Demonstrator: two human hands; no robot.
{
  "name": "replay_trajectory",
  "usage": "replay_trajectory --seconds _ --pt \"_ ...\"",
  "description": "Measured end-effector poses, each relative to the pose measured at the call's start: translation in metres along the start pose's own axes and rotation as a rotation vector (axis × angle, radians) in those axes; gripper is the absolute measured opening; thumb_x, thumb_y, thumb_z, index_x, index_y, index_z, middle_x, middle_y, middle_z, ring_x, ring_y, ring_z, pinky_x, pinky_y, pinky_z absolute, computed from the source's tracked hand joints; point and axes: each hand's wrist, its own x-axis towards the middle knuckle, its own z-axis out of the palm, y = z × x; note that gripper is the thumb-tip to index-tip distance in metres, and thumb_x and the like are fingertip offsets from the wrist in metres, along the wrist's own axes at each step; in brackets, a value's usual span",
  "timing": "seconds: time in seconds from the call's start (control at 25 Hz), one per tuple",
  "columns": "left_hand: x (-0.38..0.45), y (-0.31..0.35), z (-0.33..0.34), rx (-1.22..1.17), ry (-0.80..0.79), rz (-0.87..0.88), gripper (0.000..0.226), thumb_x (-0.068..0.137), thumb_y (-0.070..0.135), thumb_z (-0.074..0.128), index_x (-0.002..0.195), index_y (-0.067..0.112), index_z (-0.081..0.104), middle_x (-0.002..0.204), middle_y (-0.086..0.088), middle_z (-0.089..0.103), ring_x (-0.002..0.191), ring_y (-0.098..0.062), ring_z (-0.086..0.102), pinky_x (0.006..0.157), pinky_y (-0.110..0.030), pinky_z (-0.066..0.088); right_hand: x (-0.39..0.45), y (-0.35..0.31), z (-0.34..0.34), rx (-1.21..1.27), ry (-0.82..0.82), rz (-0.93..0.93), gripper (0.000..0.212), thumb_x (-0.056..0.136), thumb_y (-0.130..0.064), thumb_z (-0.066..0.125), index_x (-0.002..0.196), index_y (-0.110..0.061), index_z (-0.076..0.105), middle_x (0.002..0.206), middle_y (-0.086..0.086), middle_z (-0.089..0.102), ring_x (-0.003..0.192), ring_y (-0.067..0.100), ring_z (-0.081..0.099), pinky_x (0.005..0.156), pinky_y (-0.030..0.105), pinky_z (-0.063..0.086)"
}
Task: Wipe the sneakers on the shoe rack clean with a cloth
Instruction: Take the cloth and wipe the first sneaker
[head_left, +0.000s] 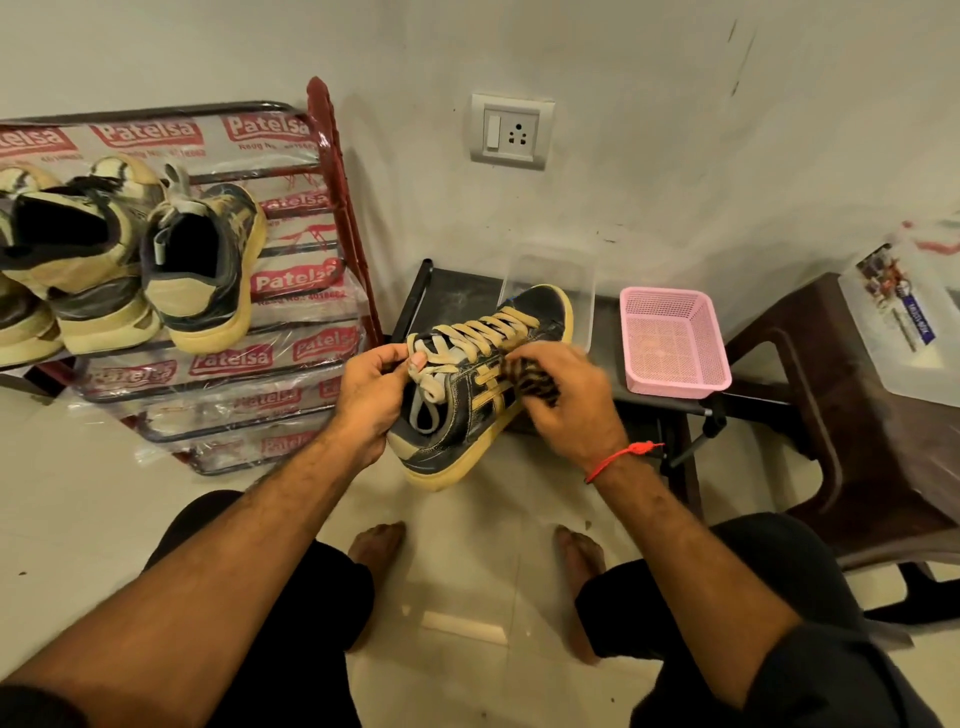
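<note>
Sneaker (467, 395) hanging mid-air, off the rack (332, 218) | left hand (371, 400) gripping its collar | right hand (563, 402) clutching cloth (535, 382), rubbing the side | risk: hard rubbing twisting the shoe loose, laces snagging

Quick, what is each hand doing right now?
Left hand: grips the sneaker at its tongue and laces.
Right hand: grips a dark cloth, pressed on the sneaker's side.

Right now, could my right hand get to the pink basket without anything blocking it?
Probably yes. The pink basket sits just beyond and to the right of your right hand, with nothing between them, but that hand grips the cloth against the sneaker.
</note>
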Motion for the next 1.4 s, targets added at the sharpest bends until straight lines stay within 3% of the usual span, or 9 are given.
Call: replay_trajectory --seconds 0.2,0.44,0.68,0.88,1.0,1.08,1.16,1.28,1.4 --pt "0.009 -0.005 -0.012 -0.08 0.065 -0.091 0.012 0.097 0.013 0.066 0.1 0.009 0.077 0.101 -0.014 0.078 0.099 -0.03 0.074 0.09 -0.045 0.06 -0.017 -0.047 0.022 0.147 -0.281 -0.307 0.042 0.079 -0.011 0.062 0.121 -0.012 0.065 0.121 0.005 0.065 0.115 0.021 0.055 0.104 0.032 0.042" --pt "0.004 0.002 0.004 -0.104 -0.001 -0.13 0.015 0.098 0.008 0.064 0.088 0.009 0.075 0.081 -0.008 0.077 0.069 -0.017 0.072 0.067 -0.033 0.062 0.018 0.011 -0.013 -0.057 0.161 0.029 0.045 0.076 0.004 0.067 0.118 -0.012 0.065 0.116 0.008 0.066 0.11 0.025 0.056 0.092 0.049 0.052" --pt "0.011 0.005 -0.009 -0.368 0.135 -0.351 0.029 0.091 -0.013 0.043 0.082 0.004 0.064 0.082 -0.016 0.061 0.072 -0.024 0.06 0.069 -0.039 0.059 -0.022 -0.049 0.018 0.172 -0.253 -0.422 0.041 0.077 -0.015 0.064 0.116 -0.006 0.069 0.118 0.01 0.066 0.113 0.026 0.058 0.102 0.035 0.046" --pt "0.003 0.014 -0.003 -0.257 0.124 -0.329 0.037 0.09 -0.018 0.034 0.07 0.004 0.056 0.063 -0.012 0.056 0.048 -0.017 0.06 0.046 -0.026 0.056 0.008 -0.006 -0.003 0.064 0.072 -0.149 0.041 0.074 -0.003 0.067 0.115 -0.008 0.069 0.114 0.007 0.068 0.109 0.023 0.059 0.093 0.05 0.051" --pt "0.008 0.008 -0.004 -0.296 0.127 -0.322 0.047 0.086 -0.019 0.034 0.056 0.007 0.059 0.066 -0.011 0.053 0.047 -0.015 0.057 0.048 -0.025 0.055 -0.013 -0.038 0.013 0.163 -0.097 -0.318 0.043 0.072 0.0 0.071 0.114 -0.007 0.069 0.116 0.008 0.067 0.11 0.025 0.059 0.099 0.043 0.048" --pt "0.011 0.005 -0.008 -0.274 0.118 -0.338 0.038 0.085 -0.017 0.041 0.068 0.006 0.067 0.077 -0.015 0.061 0.064 -0.02 0.063 0.06 -0.033 0.061 -0.021 -0.048 0.022 0.125 -0.217 -0.496 0.038 0.077 -0.007 0.068 0.115 -0.005 0.069 0.117 0.011 0.065 0.11 0.028 0.057 0.1 0.036 0.045" --pt "0.01 0.007 -0.01 -0.25 0.104 -0.34 0.031 0.086 -0.016 0.046 0.081 0.004 0.069 0.083 -0.017 0.065 0.07 -0.023 0.065 0.06 -0.034 0.062 -0.005 -0.027 0.015 0.084 -0.126 -0.411 0.038 0.077 -0.009 0.064 0.114 -0.007 0.069 0.117 0.01 0.066 0.11 0.028 0.057 0.1 0.037 0.046" --pt "0.0 0.011 -0.004 -0.146 0.047 -0.282 0.028 0.088 -0.012 0.053 0.078 0.006 0.072 0.075 -0.012 0.071 0.064 -0.022 0.068 0.061 -0.035 0.062 0.014 0.019 -0.011 0.013 0.112 -0.028 0.041 0.076 0.001 0.069 0.115 -0.014 0.068 0.114 0.005 0.067 0.109 0.023 0.058 0.093 0.049 0.052" --pt "-0.001 0.01 0.0 -0.093 0.058 -0.237 0.029 0.092 -0.004 0.062 0.071 0.011 0.075 0.073 -0.009 0.075 0.07 -0.023 0.07 0.07 -0.038 0.061 0.003 -0.001 -0.006 0.113 -0.026 -0.155 0.049 0.071 0.006 0.071 0.116 -0.012 0.068 0.116 0.004 0.067 0.112 0.021 0.059 0.098 0.044 0.05"
